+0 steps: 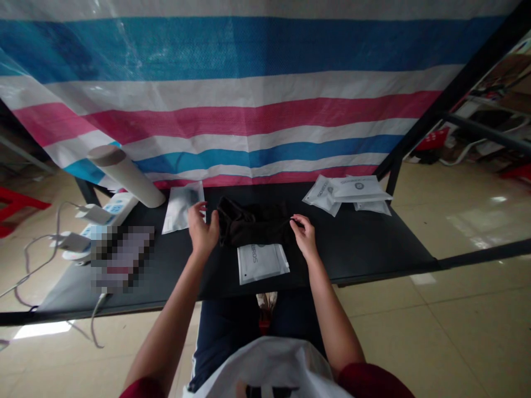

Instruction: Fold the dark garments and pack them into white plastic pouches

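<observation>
On the tabletop: one dark cloth at centre, long axis nine-to-three o'clock, bulkier end toward nine.
Left hand: at nine, fingers spread — contact unclear.
Right hand: at three, pinching the cloth's edge.
Packets: one at six, one at ten, at least three at two.
Lettering: "BROS" — six-o'clock packet.

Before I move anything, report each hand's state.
Left hand: open, beside the dark cloth; whether it touches cannot be told.
Right hand: closed, pinching the dark cloth's right edge.
</observation>
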The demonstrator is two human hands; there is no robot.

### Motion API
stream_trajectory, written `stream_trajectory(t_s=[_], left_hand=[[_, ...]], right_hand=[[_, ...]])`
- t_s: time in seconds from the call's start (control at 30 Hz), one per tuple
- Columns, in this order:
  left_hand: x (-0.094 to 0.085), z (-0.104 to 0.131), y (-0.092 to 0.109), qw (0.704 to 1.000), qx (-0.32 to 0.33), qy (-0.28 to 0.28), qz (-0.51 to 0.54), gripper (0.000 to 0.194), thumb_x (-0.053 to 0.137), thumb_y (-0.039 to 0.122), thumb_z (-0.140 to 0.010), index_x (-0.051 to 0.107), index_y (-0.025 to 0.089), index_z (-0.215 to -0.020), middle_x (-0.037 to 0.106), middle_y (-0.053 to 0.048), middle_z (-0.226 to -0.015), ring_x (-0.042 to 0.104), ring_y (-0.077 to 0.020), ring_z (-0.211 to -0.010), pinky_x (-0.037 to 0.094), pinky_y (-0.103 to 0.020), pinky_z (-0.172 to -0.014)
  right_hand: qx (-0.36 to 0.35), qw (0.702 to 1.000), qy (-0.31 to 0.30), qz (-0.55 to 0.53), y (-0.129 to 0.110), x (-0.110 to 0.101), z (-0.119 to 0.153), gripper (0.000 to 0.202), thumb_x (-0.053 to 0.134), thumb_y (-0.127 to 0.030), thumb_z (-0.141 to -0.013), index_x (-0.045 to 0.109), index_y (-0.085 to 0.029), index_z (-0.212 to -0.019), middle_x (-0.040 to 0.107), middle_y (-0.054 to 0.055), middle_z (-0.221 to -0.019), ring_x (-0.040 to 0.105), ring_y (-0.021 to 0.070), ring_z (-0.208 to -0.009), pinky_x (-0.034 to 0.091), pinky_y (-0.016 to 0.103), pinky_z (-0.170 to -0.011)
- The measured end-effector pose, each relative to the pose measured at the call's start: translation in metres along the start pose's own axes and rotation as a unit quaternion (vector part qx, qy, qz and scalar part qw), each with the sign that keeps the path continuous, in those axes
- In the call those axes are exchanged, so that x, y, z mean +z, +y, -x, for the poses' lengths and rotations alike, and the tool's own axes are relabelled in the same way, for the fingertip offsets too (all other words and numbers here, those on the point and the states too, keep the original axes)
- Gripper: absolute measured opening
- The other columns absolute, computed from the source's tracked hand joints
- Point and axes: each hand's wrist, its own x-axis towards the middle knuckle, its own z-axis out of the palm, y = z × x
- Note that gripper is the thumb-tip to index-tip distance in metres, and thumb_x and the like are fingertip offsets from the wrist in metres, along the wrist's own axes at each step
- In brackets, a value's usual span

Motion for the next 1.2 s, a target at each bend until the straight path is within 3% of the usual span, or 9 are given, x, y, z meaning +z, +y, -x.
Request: stream_trajectory(t_s=[0.1, 0.17, 0.27, 0.47, 0.67, 0.77, 0.83, 1.0, 1.2], left_hand=[[0.011, 0.018, 0.024, 0.978, 0.095, -0.187, 0.0, 0.041, 0.048, 0.038, -0.093, 0.046, 0.019, -0.13, 0.062, -0.005, -0.094, 0.058, -0.0209, -0.087, 0.048, -0.035, -0.083], [0.02, 0.027, 0.04, 0.957, 0.143, -0.246, -0.055, 0.046, 0.043, 0.041, -0.095, 0.045, 0.02, -0.136, 0.063, -0.008, -0.1, 0.058, -0.0238, -0.093, 0.046, -0.038, -0.086], [0.031, 0.034, 0.063, 0.937, 0.168, -0.262, -0.16, 0.049, 0.039, 0.051, -0.096, 0.052, 0.026, -0.136, 0.062, -0.012, -0.109, 0.056, -0.03, -0.102, 0.043, -0.044, -0.087], [0.03, 0.022, 0.084, 0.927, 0.135, -0.297, -0.186, 0.053, 0.036, 0.057, -0.095, 0.074, 0.021, -0.094, 0.068, -0.012, -0.103, 0.059, -0.0297, -0.104, 0.041, -0.043, -0.089], [-0.042, -0.021, 0.04, 0.946, -0.127, -0.198, -0.222, 0.062, 0.024, 0.057, -0.096, 0.07, 0.018, -0.107, 0.071, -0.014, -0.095, 0.064, -0.0327, -0.097, 0.045, -0.044, -0.083], [-0.075, -0.023, 0.026, 0.93, -0.145, -0.104, -0.32, 0.061, 0.041, 0.059, -0.09, 0.06, 0.014, -0.126, 0.061, -0.023, -0.123, 0.053, -0.042, -0.115, 0.041, -0.055, -0.091], [-0.081, -0.013, 0.028, 0.939, -0.084, -0.091, -0.322, 0.057, 0.046, 0.054, -0.09, 0.056, 0.015, -0.129, 0.057, -0.022, -0.128, 0.051, -0.0407, -0.118, 0.042, -0.054, -0.092], [-0.044, 0.03, 0.044, 0.945, 0.13, -0.231, -0.193, 0.034, 0.046, 0.037, -0.093, 0.06, 0.023, -0.121, 0.064, -0.01, -0.114, 0.059, -0.0277, -0.105, 0.046, -0.04, -0.089], [-0.005, 0.069, 0.041, 0.928, 0.169, -0.267, -0.198, 0.058, 0.069, 0.047, -0.078, 0.054, 0.027, -0.13, 0.056, -0.012, -0.131, 0.048, -0.0345, -0.122, 0.044, -0.047, -0.096]], right_hand=[[0.009, 1.0, -0.007, -0.001, -0.002, 0.0, -0.001, 0.033, 0.062, -0.049, -0.083, 0.068, -0.019, -0.097, 0.065, 0.012, -0.108, 0.063, 0.0222, -0.093, 0.054, 0.03, -0.069], [0.01, 1.0, -0.012, -0.003, -0.004, 0.001, 0.0, 0.032, 0.062, -0.047, -0.083, 0.068, -0.019, -0.096, 0.066, 0.01, -0.104, 0.063, 0.0208, -0.088, 0.052, 0.029, -0.066], [0.004, 1.0, -0.022, -0.014, -0.007, 0.002, 0.001, 0.029, 0.061, -0.046, -0.084, 0.067, -0.019, -0.096, 0.066, 0.009, -0.101, 0.062, 0.0198, -0.085, 0.051, 0.029, -0.065], [-0.03, 0.998, -0.056, -0.019, -0.03, -0.003, 0.009, 0.025, 0.062, -0.044, -0.085, 0.067, -0.021, -0.094, 0.065, 0.009, -0.108, 0.063, 0.0221, -0.099, 0.051, 0.03, -0.072], [0.021, 0.985, -0.151, -0.083, -0.063, -0.04, 0.029, 0.025, 0.061, -0.046, -0.087, 0.063, -0.022, -0.091, 0.069, 0.002, -0.073, 0.066, 0.0194, -0.073, 0.052, 0.033, -0.074], [0.033, 0.986, -0.145, -0.079, -0.068, -0.049, 0.031, 0.031, 0.054, -0.052, -0.091, 0.062, -0.021, -0.088, 0.059, -0.004, -0.052, 0.061, 0.0177, -0.057, 0.051, 0.034, -0.07], [0.022, 0.993, -0.105, -0.057, -0.069, -0.043, 0.029, 0.034, 0.051, -0.053, -0.092, 0.062, -0.021, -0.086, 0.061, -0.003, -0.055, 0.062, 0.018, -0.06, 0.051, 0.034, -0.073], [-0.02, 0.988, -0.151, 0.03, -0.063, -0.003, 0.027, 0.032, 0.05, -0.05, -0.092, 0.065, -0.023, -0.099, 0.073, 0.007, -0.098, 0.069, 0.0239, -0.095, 0.052, 0.037, -0.085], [-0.106, 0.921, -0.241, 0.288, -0.035, 0.013, 0.044, 0.068, 0.064, -0.056, -0.081, 0.051, -0.02, -0.138, 0.047, 0.015, -0.148, 0.038, 0.0338, -0.14, 0.036, 0.051, -0.112]])
